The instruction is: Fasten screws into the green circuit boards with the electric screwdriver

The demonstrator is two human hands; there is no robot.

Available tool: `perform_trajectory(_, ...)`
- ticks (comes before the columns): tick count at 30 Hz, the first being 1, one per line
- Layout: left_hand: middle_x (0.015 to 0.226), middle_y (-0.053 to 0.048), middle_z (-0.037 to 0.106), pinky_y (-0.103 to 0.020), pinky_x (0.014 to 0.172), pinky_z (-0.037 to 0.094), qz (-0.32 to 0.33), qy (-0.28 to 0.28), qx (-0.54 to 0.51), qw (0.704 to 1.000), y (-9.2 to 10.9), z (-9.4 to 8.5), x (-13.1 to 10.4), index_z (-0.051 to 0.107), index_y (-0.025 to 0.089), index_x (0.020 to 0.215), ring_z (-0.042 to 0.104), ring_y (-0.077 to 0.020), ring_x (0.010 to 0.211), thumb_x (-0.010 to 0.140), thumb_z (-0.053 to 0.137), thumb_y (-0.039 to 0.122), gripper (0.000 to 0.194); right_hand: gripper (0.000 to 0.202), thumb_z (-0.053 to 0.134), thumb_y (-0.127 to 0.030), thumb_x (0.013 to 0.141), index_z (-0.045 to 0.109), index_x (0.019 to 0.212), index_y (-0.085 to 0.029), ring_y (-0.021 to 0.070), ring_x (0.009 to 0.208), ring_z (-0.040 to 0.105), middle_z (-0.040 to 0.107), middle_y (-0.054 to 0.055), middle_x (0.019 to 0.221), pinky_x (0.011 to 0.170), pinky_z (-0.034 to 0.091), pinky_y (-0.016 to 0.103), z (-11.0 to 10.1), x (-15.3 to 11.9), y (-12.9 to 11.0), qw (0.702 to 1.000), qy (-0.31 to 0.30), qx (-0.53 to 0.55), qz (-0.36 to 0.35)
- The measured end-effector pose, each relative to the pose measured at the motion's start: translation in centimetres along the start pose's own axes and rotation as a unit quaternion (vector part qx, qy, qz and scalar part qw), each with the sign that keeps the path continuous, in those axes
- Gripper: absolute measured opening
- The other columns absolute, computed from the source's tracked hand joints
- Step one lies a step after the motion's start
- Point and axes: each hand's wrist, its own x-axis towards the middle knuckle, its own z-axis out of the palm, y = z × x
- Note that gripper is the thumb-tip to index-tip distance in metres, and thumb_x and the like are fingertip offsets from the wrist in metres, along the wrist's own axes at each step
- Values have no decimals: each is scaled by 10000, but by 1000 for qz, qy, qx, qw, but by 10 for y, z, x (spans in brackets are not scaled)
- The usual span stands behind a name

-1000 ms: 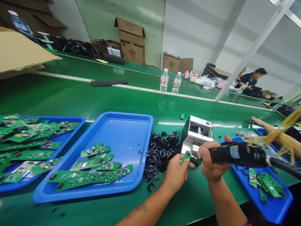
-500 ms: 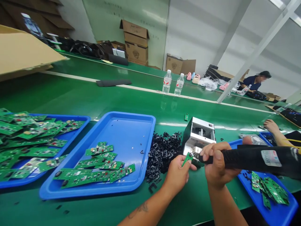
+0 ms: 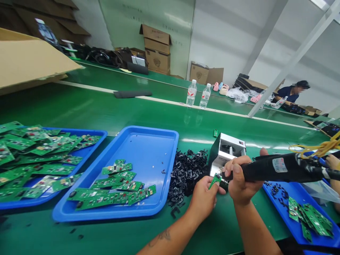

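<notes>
My left hand (image 3: 203, 200) pinches a small green circuit board (image 3: 214, 181) in front of a white and black screw feeder (image 3: 233, 140). Wrapped around a black electric screwdriver (image 3: 265, 169) is my right hand (image 3: 240, 184). The screwdriver lies nearly level, its front end close to the board and the feeder's front. Fingers hide its tip, so contact with the board cannot be made out. Left of the feeder lies a heap of small black plastic clips (image 3: 187, 173).
A blue tray (image 3: 174, 148) with several boards stands left, beside a fuller blue tray (image 3: 103, 134). Another blue tray (image 3: 278, 216) is at right, near a co-worker's hand (image 3: 333, 163). Two water bottles (image 3: 191, 94) stand behind. Yellow cord (image 3: 322, 147) hangs at right.
The view has shifted slightly, moving the scene right. My right hand and the screwdriver have come left, closer to the board, with the rear end higher. The co-worker's hand has moved right.
</notes>
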Motion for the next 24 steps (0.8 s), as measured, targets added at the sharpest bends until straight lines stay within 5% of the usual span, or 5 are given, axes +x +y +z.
perform_trajectory(7, 762, -41, 729, -206, 408, 285, 23, 3, 23, 999, -5, 0, -1, 548, 172, 928, 389, -61, 411, 880, 598, 378, 217, 714, 633, -189, 926, 280, 1533, -319, 93, 461, 513, 537, -100, 709, 489, 526, 285, 0, 5, -8, 999, 24, 33, 2)
perform_trajectory(13, 872, -64, 747, -218, 442, 269, 21, 16, -14, 1000, 2, -7, -8, 580, 176, 937, 382, -58, 455, 821, 711, 468, 341, 528, 611, -167, 928, 428, 1398, -325, 90, 456, 509, 547, -95, 719, 475, 508, 288, -10, 7, -23, 997, 21, 70, -7)
perform_trajectory(24, 659, 74, 513, -199, 459, 215, 13, 7, -102, 995, 9, -9, -11, 587, 173, 875, 294, -35, 491, 621, 923, 476, 519, 663, 587, -237, 951, 294, 1531, -369, 85, 427, 467, 512, -95, 708, 465, 486, 283, -14, 2, -35, 995, 52, 84, 28)
